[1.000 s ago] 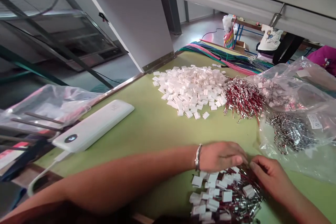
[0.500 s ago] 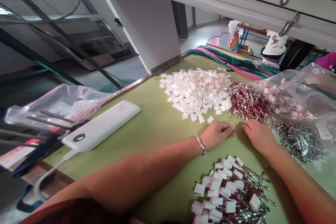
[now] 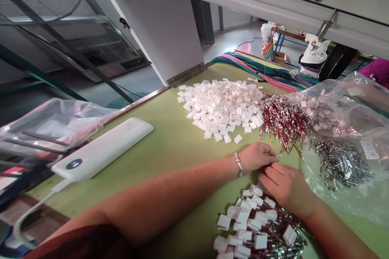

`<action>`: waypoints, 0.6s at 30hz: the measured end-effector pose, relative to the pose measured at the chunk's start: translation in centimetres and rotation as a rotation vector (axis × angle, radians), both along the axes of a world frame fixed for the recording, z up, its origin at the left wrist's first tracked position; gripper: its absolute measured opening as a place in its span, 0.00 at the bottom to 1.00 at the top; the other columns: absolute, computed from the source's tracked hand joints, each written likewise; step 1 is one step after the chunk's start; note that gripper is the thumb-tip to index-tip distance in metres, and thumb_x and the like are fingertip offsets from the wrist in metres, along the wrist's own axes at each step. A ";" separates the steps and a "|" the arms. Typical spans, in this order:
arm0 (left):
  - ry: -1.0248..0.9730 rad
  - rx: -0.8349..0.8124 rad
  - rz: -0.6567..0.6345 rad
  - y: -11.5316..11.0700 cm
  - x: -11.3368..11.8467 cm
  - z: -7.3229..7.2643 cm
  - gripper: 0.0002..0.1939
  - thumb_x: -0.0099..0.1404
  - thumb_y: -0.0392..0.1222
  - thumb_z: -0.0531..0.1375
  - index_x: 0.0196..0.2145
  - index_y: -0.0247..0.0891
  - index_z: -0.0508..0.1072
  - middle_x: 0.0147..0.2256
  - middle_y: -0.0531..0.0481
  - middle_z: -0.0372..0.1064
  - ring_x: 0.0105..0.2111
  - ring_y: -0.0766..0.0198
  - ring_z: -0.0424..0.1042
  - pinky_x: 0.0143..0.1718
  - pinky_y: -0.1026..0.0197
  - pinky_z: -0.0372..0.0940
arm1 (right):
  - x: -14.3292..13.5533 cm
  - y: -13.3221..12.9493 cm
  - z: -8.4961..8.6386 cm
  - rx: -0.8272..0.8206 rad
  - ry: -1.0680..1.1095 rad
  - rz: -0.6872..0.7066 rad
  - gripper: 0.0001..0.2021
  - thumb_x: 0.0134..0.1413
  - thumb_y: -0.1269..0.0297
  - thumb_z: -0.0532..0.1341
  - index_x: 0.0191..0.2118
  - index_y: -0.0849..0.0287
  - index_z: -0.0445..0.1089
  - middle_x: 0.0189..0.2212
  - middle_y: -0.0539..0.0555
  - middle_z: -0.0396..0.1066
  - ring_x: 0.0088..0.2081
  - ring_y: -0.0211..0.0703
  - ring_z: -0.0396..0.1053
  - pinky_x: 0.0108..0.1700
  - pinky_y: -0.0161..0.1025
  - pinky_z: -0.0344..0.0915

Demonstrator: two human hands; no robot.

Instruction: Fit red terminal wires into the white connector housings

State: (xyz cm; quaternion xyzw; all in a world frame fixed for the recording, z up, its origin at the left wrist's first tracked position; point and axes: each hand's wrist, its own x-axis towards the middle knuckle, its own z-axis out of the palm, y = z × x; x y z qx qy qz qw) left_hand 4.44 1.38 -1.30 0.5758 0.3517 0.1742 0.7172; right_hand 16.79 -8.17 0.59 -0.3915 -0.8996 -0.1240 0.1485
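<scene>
My left hand (image 3: 258,157), with a bracelet (image 3: 238,164) at its wrist, is closed in a pinch. A small metal terminal (image 3: 280,154) pokes out at its fingertips; the rest of that piece is hidden. My right hand (image 3: 285,186) touches the left fingertips from below, its fingers curled together, and what they grip is hidden. Just beyond lies a heap of short red wires with metal terminals (image 3: 284,119). White plastic connector housings (image 3: 221,107) are piled to its left. Below the hands, housings fitted with wires (image 3: 243,214) form another pile.
A white power bank (image 3: 105,149) with a cable lies at left. Clear plastic bags (image 3: 361,105) cover the right side, near a pile of dark metal-ended pieces (image 3: 340,164). Long coloured wires (image 3: 258,71) run along the back edge. A light fixture (image 3: 258,4) hangs overhead.
My right hand has drawn back from the red wires, down and left, to meet my left hand. A metal terminal now shows at the left fingertips. The view has shifted slightly.
</scene>
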 end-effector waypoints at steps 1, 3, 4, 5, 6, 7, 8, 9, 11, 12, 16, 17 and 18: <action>-0.037 -0.027 0.008 0.1 -0.1 -0.1 0.04 0.56 0.37 0.63 0.26 0.33 0.71 0.23 0.53 0.71 0.22 0.72 0.67 0.26 0.69 0.61 | 0.2 0.0 0.0 0.009 0.017 0.016 0.12 0.59 0.71 0.54 0.47 0.62 0.70 0.31 0.55 0.71 0.32 0.41 0.64 0.30 0.38 0.63; -0.121 -0.081 0.032 0.4 -0.4 -0.1 0.05 0.59 0.37 0.61 0.28 0.34 0.68 0.23 0.53 0.71 0.21 0.73 0.67 0.24 0.69 0.61 | 0.7 -0.1 0.2 0.047 0.074 0.038 0.14 0.59 0.72 0.55 0.50 0.63 0.68 0.35 0.57 0.73 0.34 0.42 0.65 0.32 0.39 0.65; -0.159 -0.096 0.046 0.6 -0.5 -0.1 0.05 0.60 0.38 0.60 0.29 0.34 0.67 0.23 0.53 0.71 0.20 0.73 0.66 0.22 0.70 0.59 | 0.9 -0.2 0.2 0.069 0.108 0.039 0.14 0.58 0.73 0.54 0.49 0.64 0.68 0.36 0.57 0.73 0.34 0.42 0.66 0.32 0.39 0.65; -0.186 -0.096 0.058 0.7 -0.6 -0.2 0.06 0.61 0.38 0.59 0.29 0.34 0.67 0.24 0.53 0.71 0.18 0.74 0.64 0.20 0.70 0.57 | 1.1 -0.3 0.3 0.091 0.137 0.037 0.13 0.58 0.74 0.54 0.47 0.65 0.68 0.34 0.57 0.73 0.33 0.41 0.66 0.32 0.39 0.66; -0.202 -0.081 0.064 0.8 -0.7 -0.2 0.05 0.61 0.38 0.58 0.30 0.34 0.67 0.24 0.53 0.71 0.17 0.76 0.61 0.19 0.71 0.54 | 1.3 -0.4 0.3 0.107 0.157 0.032 0.12 0.57 0.74 0.54 0.45 0.65 0.69 0.32 0.57 0.73 0.32 0.41 0.66 0.32 0.38 0.66; -0.208 -0.058 0.065 0.8 -0.7 -0.2 0.05 0.62 0.38 0.57 0.31 0.33 0.67 0.24 0.53 0.70 0.16 0.77 0.58 0.17 0.71 0.52 | 1.5 -0.5 0.3 0.122 0.171 0.023 0.11 0.57 0.75 0.54 0.44 0.66 0.69 0.29 0.56 0.72 0.31 0.41 0.66 0.32 0.38 0.66; -0.204 -0.030 0.062 0.8 -0.8 -0.3 0.05 0.62 0.38 0.57 0.33 0.33 0.68 0.23 0.53 0.70 0.15 0.77 0.55 0.17 0.71 0.49 | 1.7 -0.5 0.3 0.136 0.180 0.000 0.11 0.56 0.75 0.54 0.43 0.66 0.70 0.28 0.56 0.72 0.30 0.40 0.66 0.32 0.38 0.65; -0.192 0.001 0.054 0.7 -0.9 -0.3 0.06 0.62 0.38 0.56 0.35 0.33 0.70 0.23 0.53 0.69 0.16 0.77 0.53 0.17 0.71 0.49 | 2.1 -0.5 0.2 0.145 0.188 -0.042 0.11 0.56 0.75 0.55 0.44 0.65 0.70 0.27 0.55 0.71 0.29 0.40 0.65 0.31 0.38 0.65; -0.154 0.075 0.038 0.4 -1.1 -0.2 0.09 0.62 0.37 0.56 0.39 0.33 0.72 0.23 0.53 0.68 0.17 0.76 0.54 0.19 0.70 0.50 | 3.2 -0.1 0.2 0.145 0.210 -0.197 0.11 0.56 0.74 0.55 0.44 0.63 0.70 0.27 0.54 0.71 0.29 0.40 0.66 0.32 0.38 0.64; -0.135 0.109 0.030 0.2 -1.1 -0.2 0.09 0.62 0.38 0.56 0.39 0.33 0.73 0.23 0.53 0.68 0.18 0.75 0.55 0.20 0.70 0.51 | 3.9 0.2 0.1 0.134 0.225 -0.306 0.11 0.56 0.73 0.55 0.44 0.62 0.70 0.29 0.54 0.72 0.30 0.40 0.67 0.33 0.38 0.64; -0.091 0.153 -0.022 0.0 -1.3 0.0 0.09 0.62 0.39 0.56 0.36 0.34 0.75 0.23 0.52 0.69 0.20 0.73 0.58 0.23 0.68 0.53 | 7.1 2.0 -0.4 0.025 0.179 -0.752 0.09 0.58 0.66 0.55 0.40 0.58 0.71 0.36 0.55 0.72 0.34 0.44 0.68 0.33 0.39 0.62; -0.083 0.149 -0.029 0.0 -1.3 0.0 0.09 0.62 0.39 0.57 0.36 0.34 0.75 0.23 0.52 0.69 0.20 0.73 0.58 0.23 0.68 0.53 | 7.6 2.4 -0.6 -0.017 0.148 -0.813 0.09 0.57 0.65 0.56 0.40 0.57 0.71 0.36 0.55 0.71 0.34 0.44 0.68 0.31 0.39 0.61; -0.078 0.146 -0.034 0.0 -1.3 0.0 0.09 0.61 0.40 0.57 0.36 0.34 0.76 0.23 0.52 0.70 0.21 0.73 0.58 0.23 0.68 0.53 | 7.9 2.7 -0.8 -0.057 0.120 -0.848 0.08 0.57 0.63 0.56 0.39 0.57 0.71 0.36 0.55 0.71 0.33 0.44 0.68 0.30 0.39 0.59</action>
